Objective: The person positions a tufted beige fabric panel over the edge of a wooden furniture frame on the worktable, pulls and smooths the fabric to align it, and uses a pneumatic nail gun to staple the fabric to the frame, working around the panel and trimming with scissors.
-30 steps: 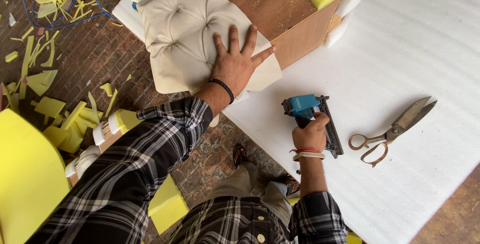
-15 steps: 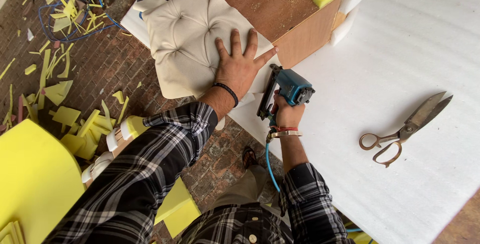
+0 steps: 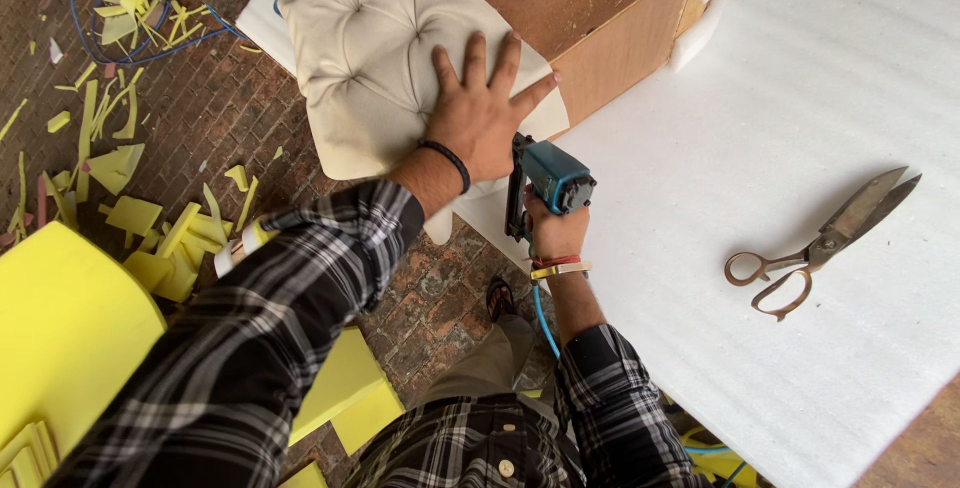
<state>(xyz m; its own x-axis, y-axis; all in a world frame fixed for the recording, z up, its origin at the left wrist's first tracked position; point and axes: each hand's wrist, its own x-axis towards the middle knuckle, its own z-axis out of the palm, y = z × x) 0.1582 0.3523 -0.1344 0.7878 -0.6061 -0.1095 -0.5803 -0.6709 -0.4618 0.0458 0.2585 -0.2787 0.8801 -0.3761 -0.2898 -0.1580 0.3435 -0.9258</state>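
My left hand lies flat, fingers spread, on a cream tufted cushion cover stretched over a wooden panel. A black band sits on that wrist. My right hand grips a blue pneumatic staple gun, its nose held against the cushion's lower edge just below my left hand. A blue air hose runs down from the gun past my forearm.
Large metal scissors lie on a white foam sheet to the right. Yellow foam blocks and scraps litter the brick floor at left. A blue cord is tangled at upper left.
My right hand has carried the staple gun leftward from the white sheet to the cushion's edge beside my left hand. My left hand has stayed pressed on the cushion.
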